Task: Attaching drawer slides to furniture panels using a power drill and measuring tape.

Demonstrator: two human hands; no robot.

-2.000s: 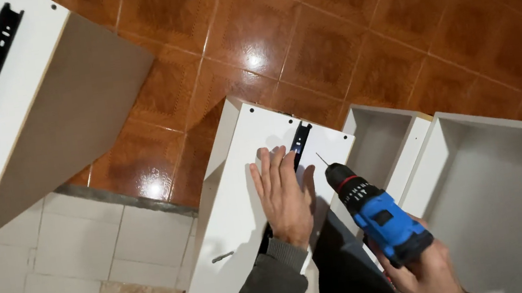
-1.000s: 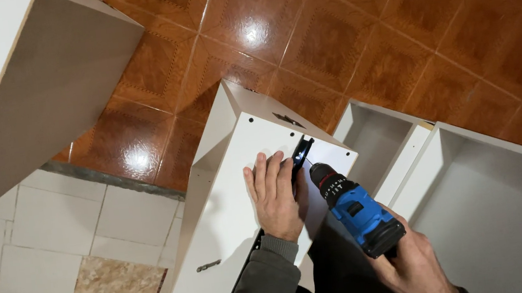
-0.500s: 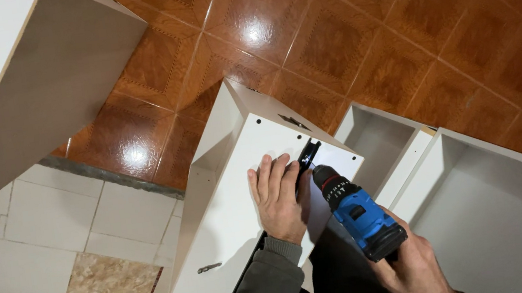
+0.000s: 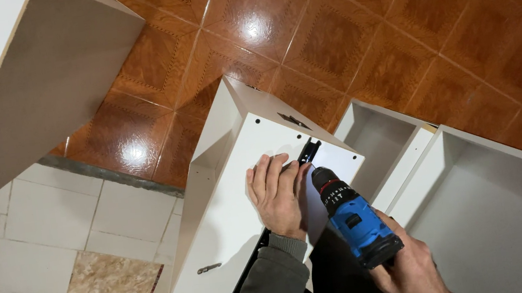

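While the left hand [image 4: 279, 194] lay flat and open on the white drawer panel [image 4: 233, 237] steadying its black slide rail [image 4: 308, 152], the right hand [image 4: 412, 274] gripped the blue cordless drill [image 4: 355, 221], bit at the rail's far end, apparently mid-fastening and needing straight, steady pressure.

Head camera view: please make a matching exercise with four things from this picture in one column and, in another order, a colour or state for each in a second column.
Things:
1. cordless drill
2. left hand
3. white panel
4. drawer slide

States:
A. black, running along the panel's edge
B. lying flat, palm down, on the panel
C. blue and black, gripped by the right hand
D. propped above the brown tiled floor

Pairs: 1-C, 2-B, 3-D, 4-A
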